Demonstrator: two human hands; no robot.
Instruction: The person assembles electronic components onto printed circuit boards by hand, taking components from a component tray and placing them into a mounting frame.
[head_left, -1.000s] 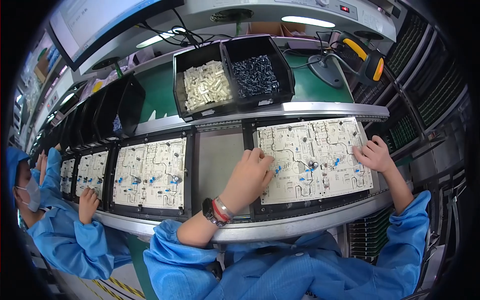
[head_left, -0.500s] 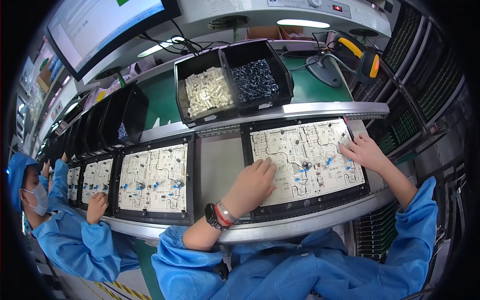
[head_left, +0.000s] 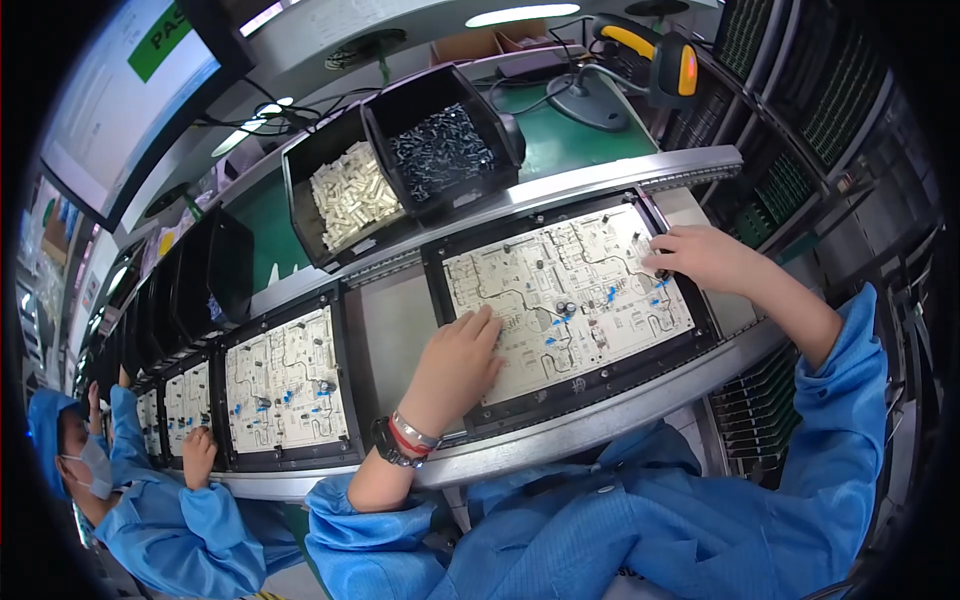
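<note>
A white circuit board (head_left: 540, 365) in a black frame (head_left: 590, 385) lies before me. It bears black and blue parts, several of them along its lower half. My left hand (head_left: 455, 370) rests on the board's left side, fingers stretched out and nothing seen in them. Over the board's right edge is my right hand (head_left: 705, 258), its fingers slightly bent and apart. No held part shows there; a dark round component (head_left: 663, 276) sits just below its fingertips.
Behind the metal rail (head_left: 540, 192) stand a bin of white connectors (head_left: 352, 195) and a bin of dark parts (head_left: 440, 150). A yellow-black scanner (head_left: 660, 60) is on its stand. More framed boards (head_left: 285, 380) line up leftward, beside a co-worker in blue (head_left: 180, 520). A monitor (head_left: 120, 90) hangs upper left.
The whole view has shifted and tilted. My right hand's fingers have drawn closer together at the board's right edge; my left hand stays on its left side. A green patch on the monitor shows more fully.
</note>
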